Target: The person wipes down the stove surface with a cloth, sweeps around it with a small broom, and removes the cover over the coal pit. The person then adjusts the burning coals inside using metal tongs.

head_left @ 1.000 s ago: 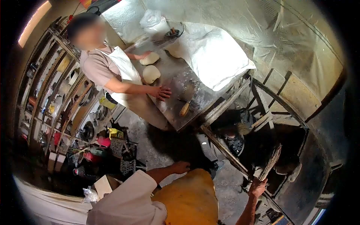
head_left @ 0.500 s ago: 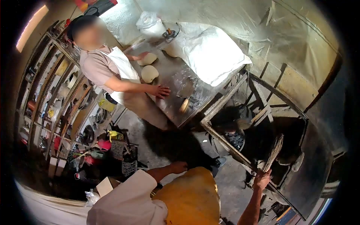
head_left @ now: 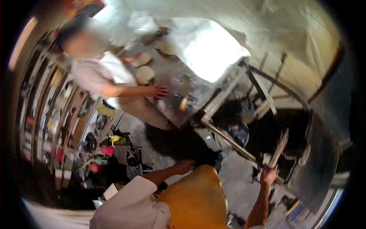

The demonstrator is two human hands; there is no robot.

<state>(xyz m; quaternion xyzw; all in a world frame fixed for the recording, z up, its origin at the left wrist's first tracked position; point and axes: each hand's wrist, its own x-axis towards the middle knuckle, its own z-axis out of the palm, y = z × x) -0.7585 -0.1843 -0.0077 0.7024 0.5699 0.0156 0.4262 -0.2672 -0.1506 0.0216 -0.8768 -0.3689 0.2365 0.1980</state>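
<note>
My right hand (head_left: 269, 174) is closed round the lower end of a straw hand broom (head_left: 280, 147). Its bristles point up and away over the dark opening of a metal frame (head_left: 228, 139). My left hand (head_left: 185, 166) hangs in front of my orange apron (head_left: 194, 200), above the floor. It is blurred and dark, so its fingers cannot be made out.
A co-worker in a white apron (head_left: 116, 68) stands at a metal table (head_left: 171, 84), one hand by two rounds of dough (head_left: 145, 74). A white cloth (head_left: 213, 49) covers the table's far part. Crowded shelves (head_left: 57, 114) line the left; crates (head_left: 133, 164) stand below.
The whole view has shifted slightly and blurred. My right hand still holds the broom, now a little higher in view. The co-worker's hands remain at the table and dough.
</note>
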